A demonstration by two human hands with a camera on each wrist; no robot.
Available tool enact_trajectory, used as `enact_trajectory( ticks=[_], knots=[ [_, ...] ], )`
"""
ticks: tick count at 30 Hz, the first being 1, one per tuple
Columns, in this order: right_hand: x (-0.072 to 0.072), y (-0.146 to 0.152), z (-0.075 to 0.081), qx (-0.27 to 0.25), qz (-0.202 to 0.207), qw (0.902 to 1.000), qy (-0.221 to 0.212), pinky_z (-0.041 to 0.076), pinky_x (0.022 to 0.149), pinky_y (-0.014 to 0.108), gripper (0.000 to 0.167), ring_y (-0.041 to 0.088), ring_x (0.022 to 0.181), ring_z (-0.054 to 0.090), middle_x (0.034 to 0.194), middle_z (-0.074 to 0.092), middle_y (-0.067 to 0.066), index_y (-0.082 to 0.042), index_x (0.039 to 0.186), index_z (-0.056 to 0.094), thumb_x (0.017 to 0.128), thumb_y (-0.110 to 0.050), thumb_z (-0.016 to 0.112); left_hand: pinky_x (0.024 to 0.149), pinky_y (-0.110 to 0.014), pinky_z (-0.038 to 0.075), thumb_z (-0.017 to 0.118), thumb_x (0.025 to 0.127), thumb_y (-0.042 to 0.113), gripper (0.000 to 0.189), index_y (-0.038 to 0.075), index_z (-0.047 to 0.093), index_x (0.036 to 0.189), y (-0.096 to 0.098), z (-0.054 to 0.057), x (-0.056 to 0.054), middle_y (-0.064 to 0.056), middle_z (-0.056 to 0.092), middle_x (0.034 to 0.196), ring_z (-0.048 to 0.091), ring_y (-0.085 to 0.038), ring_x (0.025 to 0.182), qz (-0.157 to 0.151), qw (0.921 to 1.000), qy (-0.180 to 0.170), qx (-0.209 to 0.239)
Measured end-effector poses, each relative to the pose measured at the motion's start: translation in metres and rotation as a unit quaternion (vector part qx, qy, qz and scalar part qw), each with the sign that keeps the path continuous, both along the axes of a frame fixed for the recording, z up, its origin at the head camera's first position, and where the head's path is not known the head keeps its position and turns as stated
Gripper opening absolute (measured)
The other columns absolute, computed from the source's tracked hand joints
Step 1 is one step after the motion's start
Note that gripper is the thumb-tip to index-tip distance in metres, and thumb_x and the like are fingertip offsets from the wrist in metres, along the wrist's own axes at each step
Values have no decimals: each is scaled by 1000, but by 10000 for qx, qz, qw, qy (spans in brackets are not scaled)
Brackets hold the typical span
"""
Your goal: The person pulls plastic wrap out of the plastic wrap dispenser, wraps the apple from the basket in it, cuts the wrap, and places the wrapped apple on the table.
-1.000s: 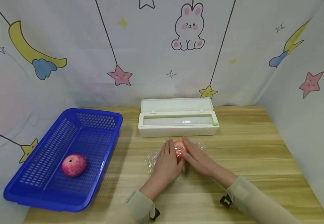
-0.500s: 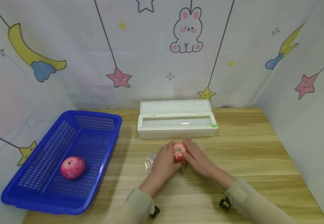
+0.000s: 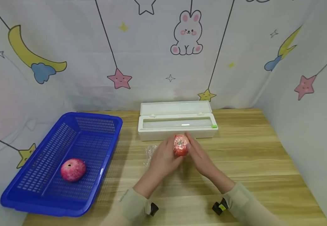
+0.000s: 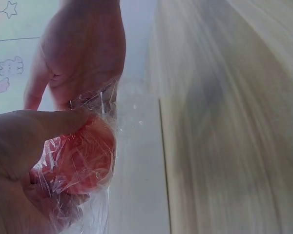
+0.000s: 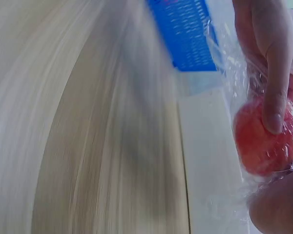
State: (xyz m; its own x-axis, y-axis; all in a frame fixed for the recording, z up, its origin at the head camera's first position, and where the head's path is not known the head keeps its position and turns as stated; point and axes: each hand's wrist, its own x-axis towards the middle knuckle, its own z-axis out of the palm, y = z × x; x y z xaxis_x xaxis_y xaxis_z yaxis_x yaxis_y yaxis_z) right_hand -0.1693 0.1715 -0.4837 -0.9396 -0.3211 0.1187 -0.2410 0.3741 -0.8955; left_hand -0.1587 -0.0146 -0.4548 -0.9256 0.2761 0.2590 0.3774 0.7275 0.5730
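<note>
A red apple [image 3: 181, 145] wrapped in clear cling film is held up between both hands, just in front of the white box. My left hand [image 3: 163, 157] grips its left side; in the right wrist view the left thumb [image 5: 276, 97] lies across the fruit. My right hand [image 3: 202, 158] holds the other side, its fingers partly hidden behind the apple. Loose cling film [image 3: 149, 153] sticks out beyond the left hand. The left wrist view shows crinkled film around the apple [image 4: 85, 158].
Behind the hands stands a white cling film box [image 3: 177, 134], its lid [image 3: 176, 108] raised and a roll [image 3: 177, 123] inside. At left, a blue basket [image 3: 102, 171] holds another apple [image 3: 73, 169]. Fabric walls surround the wooden table [image 3: 253, 157].
Both hands have raised the wrapped apple off the table and moved it slightly toward the box. The loose film at its right side is now mostly out of sight. The head view has shifted slightly.
</note>
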Motion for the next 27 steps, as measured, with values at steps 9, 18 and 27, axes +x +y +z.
enact_trajectory(
  ticks=[9,18,27],
  knots=[
    [8,-18,13,-1762,-336,9809,-759,10,133,54,63,28,164,15,176,25,13,-5,170,24,118,-41,21,106,-55,56,94,85,26,93,-2,42,157,-7,18,-1,-23,59,147,62,-39,132,-215,9996,23,158],
    [11,-18,24,-3342,-548,9383,-698,1,134,48,73,28,164,14,175,22,19,3,167,20,117,-49,20,110,-54,53,96,83,28,94,1,45,156,-18,33,-5,-20,56,154,59,-37,137,-316,9987,-3,395],
    [17,-39,25,-3703,-621,9208,-1057,5,134,44,83,26,164,9,177,13,17,2,169,10,114,-60,17,108,-54,55,95,83,31,93,1,45,156,-15,40,-4,-18,58,153,61,-36,135,-507,9967,157,617]
  ],
)
